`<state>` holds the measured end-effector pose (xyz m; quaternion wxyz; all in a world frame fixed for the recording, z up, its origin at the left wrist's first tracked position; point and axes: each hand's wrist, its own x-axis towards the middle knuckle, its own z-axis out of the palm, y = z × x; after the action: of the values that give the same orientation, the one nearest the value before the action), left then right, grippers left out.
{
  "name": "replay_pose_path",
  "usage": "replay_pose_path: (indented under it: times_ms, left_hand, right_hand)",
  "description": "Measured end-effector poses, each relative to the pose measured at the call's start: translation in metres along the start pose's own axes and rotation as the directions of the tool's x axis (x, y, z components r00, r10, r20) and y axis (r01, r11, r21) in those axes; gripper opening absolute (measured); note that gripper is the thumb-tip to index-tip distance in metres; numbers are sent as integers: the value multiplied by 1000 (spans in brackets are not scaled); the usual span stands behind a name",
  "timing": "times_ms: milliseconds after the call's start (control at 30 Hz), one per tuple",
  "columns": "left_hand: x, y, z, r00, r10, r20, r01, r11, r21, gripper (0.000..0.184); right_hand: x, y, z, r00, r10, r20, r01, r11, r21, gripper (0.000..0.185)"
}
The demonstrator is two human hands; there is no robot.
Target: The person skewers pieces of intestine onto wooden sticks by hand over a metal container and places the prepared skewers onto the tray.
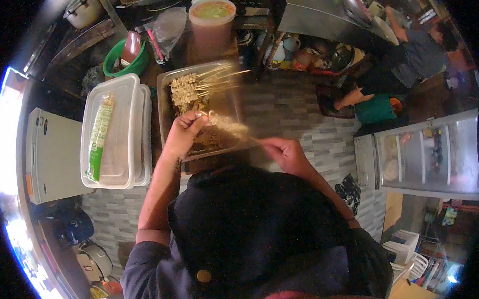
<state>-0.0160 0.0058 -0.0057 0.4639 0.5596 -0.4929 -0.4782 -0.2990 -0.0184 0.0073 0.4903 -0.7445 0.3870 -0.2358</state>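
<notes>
A skewer of pale meat, blurred by motion, is held level over the front of a rectangular tray. My left hand pinches its meat end. The fingers of my right hand are closed on the bare stick at the other end, beyond the tray's right edge. Several finished-looking skewers lie stacked at the back of the tray, their sticks pointing right. Darker loose meat lies in the tray below them, partly hidden by my left hand.
Left of the tray, a lidded plastic container bears a green-and-clear packet of sticks. Behind stand a green basin and a tub of reddish liquid. Another person is at the upper right, near an open refrigerator.
</notes>
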Motion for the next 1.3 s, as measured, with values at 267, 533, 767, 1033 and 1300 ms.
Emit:
replay_pose_path:
  times_ms: [267,533,767,1033,1300]
  left_hand:
    - [7,-2,-17,999,15,-45,-22,990,-137,20]
    - [20,-23,-21,997,7,-71,-31,941,-336,13]
    - [22,-18,-20,996,-35,-84,3,935,-355,10]
    - [25,2,-18,991,126,-52,-123,990,64,7]
    - [27,6,-11,998,54,-31,-54,999,0,12]
  right_hand:
    - [7,-7,-10,998,60,-1,-60,998,-10,20]
    - [14,-17,-16,997,60,45,-56,995,-83,20]
    - [18,-17,-17,997,52,59,-46,994,-97,21]
    - [21,-17,-21,999,-20,42,27,985,-170,19]
    - [24,-14,-19,999,-52,-6,50,983,-175,19]
